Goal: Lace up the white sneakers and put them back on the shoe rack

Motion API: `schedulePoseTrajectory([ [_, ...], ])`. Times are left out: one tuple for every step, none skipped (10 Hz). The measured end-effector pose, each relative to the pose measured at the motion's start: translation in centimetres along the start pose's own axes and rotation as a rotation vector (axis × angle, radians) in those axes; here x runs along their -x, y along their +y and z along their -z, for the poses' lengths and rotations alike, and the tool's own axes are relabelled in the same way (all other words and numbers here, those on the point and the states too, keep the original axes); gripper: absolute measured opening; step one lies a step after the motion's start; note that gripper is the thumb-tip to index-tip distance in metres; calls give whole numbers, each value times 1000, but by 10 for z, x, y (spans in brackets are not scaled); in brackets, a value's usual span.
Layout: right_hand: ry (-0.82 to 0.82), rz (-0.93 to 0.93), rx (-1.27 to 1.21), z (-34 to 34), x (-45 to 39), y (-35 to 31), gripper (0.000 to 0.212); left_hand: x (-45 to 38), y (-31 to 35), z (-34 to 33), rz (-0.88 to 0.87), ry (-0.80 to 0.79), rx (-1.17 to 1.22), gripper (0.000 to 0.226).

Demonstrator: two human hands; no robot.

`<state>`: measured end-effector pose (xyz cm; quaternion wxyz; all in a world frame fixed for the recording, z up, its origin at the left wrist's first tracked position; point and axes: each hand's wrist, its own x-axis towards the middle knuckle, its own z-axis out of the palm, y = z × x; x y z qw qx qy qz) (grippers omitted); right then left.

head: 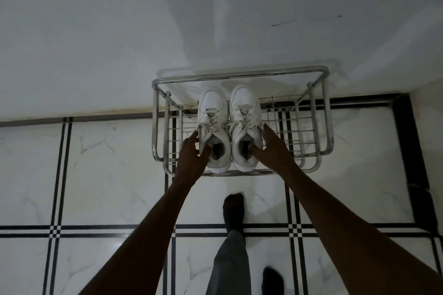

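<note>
Two white sneakers stand side by side, toes toward the wall, on the top wire shelf of a chrome shoe rack (321, 112). Both have laces threaded across the tongue. My left hand (191, 153) grips the collar of the left sneaker (213, 112), thumb inside the opening and fingers on its outer side. The right sneaker (244, 112) is held the same way by my right hand (271, 148), with the thumb in the opening and fingers along the outer side.
The rack stands against a white wall (119, 43) on a white marble-look tiled floor (107, 175) with black stripe borders. My foot in a dark sock (233, 211) is just in front of the rack; the other foot (272, 280) is nearer me.
</note>
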<state>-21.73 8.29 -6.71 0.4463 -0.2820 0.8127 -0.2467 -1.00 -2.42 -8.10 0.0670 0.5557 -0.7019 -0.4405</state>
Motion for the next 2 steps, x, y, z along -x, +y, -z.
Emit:
schedulePoseTrajectory([
  [93, 7, 198, 10, 17, -10, 89, 13, 19, 14, 14, 12, -106, 61],
  [228, 130, 331, 32, 42, -32, 77, 30, 52, 35, -47, 82, -183, 59],
])
